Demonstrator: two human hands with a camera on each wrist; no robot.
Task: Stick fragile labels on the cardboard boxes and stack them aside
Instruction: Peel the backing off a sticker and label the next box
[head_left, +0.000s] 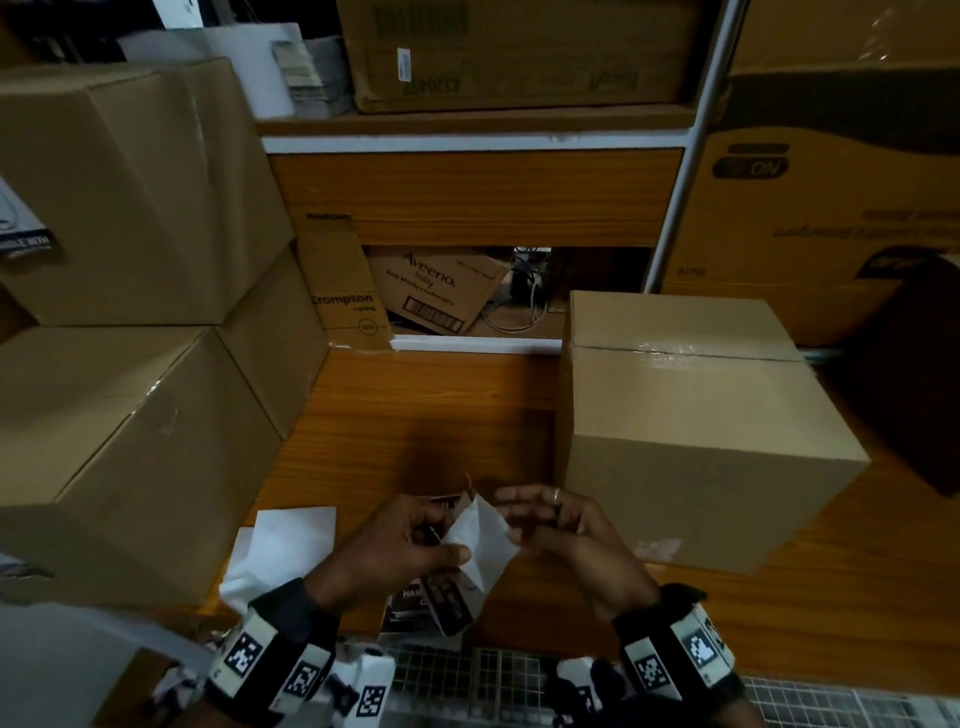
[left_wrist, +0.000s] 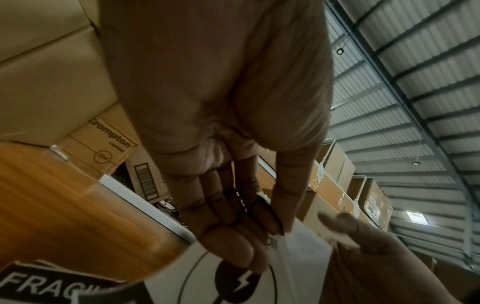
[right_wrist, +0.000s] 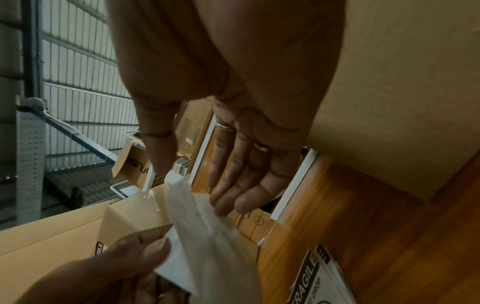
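Observation:
A fragile label (head_left: 448, 605), dark with white print, hangs over the table's near edge. My left hand (head_left: 447, 540) pinches it between thumb and fingers. Its white backing paper (head_left: 485, 540) is partly peeled up, and my right hand (head_left: 514, 519) pinches the backing's upper corner. In the left wrist view, the left hand (left_wrist: 267, 236) holds the label (left_wrist: 197, 267) next to the backing (left_wrist: 303, 246). In the right wrist view, my right hand (right_wrist: 194, 189) has its thumb on the backing (right_wrist: 207, 236). A taped cardboard box (head_left: 691, 415) stands just right of my hands.
Two plain boxes are stacked at the left, a lower box (head_left: 130, 441) and an upper box (head_left: 130, 182). Loose white backing sheets (head_left: 285, 545) and a pile of fragile labels (right_wrist: 319, 273) lie on the wooden table (head_left: 426, 415). Shelves with more cartons stand behind.

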